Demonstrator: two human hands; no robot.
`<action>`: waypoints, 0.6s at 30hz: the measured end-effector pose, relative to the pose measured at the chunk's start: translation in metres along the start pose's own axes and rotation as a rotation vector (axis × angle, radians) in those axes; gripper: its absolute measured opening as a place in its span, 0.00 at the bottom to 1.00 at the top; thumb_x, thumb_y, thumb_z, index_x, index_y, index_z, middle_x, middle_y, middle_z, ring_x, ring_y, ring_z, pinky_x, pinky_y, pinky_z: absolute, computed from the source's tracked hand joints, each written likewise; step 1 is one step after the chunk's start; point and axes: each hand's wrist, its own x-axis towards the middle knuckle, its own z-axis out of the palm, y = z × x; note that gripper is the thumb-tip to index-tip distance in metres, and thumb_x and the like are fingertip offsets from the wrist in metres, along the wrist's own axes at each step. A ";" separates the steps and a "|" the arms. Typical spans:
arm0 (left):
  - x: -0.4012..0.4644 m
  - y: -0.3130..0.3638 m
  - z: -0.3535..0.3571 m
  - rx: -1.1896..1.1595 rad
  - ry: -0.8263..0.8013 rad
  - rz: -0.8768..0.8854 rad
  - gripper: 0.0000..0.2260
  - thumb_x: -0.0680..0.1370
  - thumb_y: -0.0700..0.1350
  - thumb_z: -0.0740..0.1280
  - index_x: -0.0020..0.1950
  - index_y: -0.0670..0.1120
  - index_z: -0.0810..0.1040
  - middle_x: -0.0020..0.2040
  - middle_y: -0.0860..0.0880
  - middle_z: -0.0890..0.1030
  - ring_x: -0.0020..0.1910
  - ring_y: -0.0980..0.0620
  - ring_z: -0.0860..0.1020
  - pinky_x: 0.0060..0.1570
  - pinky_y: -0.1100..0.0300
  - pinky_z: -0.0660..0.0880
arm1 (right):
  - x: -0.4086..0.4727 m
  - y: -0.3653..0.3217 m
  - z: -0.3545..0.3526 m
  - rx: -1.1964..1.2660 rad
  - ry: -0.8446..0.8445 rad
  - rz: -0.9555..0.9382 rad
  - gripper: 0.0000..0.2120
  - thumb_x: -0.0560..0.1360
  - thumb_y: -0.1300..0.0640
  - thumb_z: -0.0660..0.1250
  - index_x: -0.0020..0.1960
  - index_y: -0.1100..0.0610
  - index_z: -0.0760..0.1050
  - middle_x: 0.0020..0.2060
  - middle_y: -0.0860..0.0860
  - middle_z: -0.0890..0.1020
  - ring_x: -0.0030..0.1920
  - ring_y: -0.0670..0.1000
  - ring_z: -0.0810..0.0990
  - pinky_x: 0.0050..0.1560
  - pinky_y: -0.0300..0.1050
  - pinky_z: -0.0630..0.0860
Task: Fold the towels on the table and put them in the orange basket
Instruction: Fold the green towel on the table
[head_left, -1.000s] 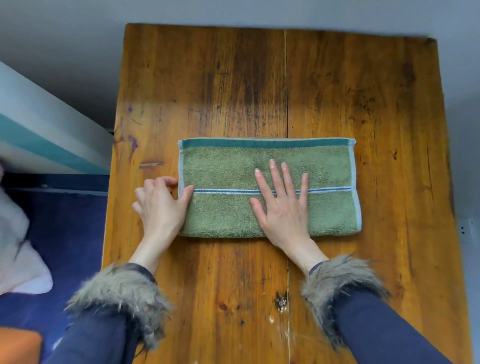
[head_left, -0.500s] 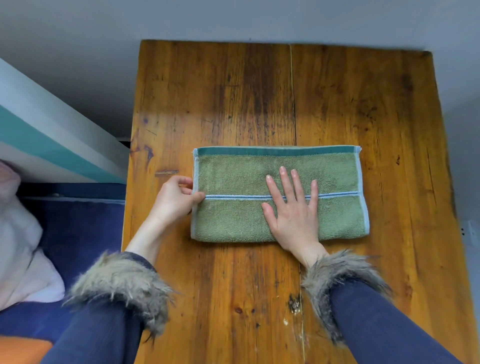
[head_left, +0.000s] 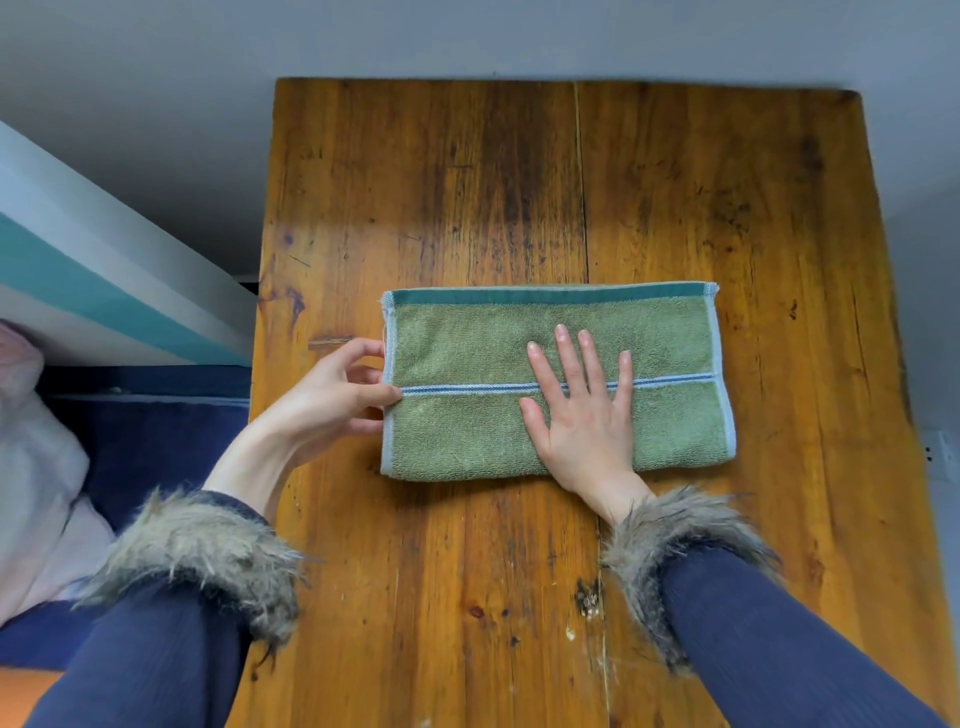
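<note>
One green towel (head_left: 467, 431), one wooden table (head_left: 415, 182), two hands, two fur-cuffed sleeves

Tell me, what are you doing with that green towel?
A person is folding a green towel on a wooden table. It is already folded into a long strip. The right hand lies flat on its middle, holding it down, while the left hand pinches its left end, probably to fold it over next.

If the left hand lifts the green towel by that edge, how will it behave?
The green towel is soft terry, so it would likely droop and its folded layers open. The right hand lies flat on it, probably stopping it sliding on the table. The left hand pinches its edge.
</note>
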 end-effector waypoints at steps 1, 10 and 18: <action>-0.002 0.002 0.002 -0.010 0.001 0.012 0.13 0.75 0.31 0.64 0.56 0.45 0.74 0.53 0.40 0.74 0.55 0.43 0.79 0.47 0.50 0.80 | 0.000 -0.001 -0.001 -0.004 -0.016 0.003 0.28 0.78 0.41 0.47 0.75 0.49 0.51 0.75 0.53 0.56 0.75 0.55 0.55 0.71 0.64 0.44; -0.031 0.047 0.060 -0.029 0.032 0.111 0.14 0.72 0.30 0.68 0.50 0.47 0.72 0.50 0.41 0.74 0.47 0.47 0.77 0.53 0.43 0.76 | -0.005 0.024 -0.041 0.267 -0.141 -0.109 0.26 0.81 0.48 0.53 0.76 0.50 0.50 0.76 0.51 0.45 0.76 0.50 0.41 0.73 0.54 0.34; -0.014 0.087 0.195 0.115 0.117 0.177 0.14 0.73 0.30 0.65 0.52 0.47 0.70 0.40 0.47 0.71 0.36 0.51 0.76 0.35 0.59 0.79 | -0.059 0.137 -0.067 0.880 -0.004 0.331 0.11 0.78 0.64 0.61 0.57 0.60 0.78 0.46 0.53 0.82 0.46 0.50 0.81 0.52 0.43 0.77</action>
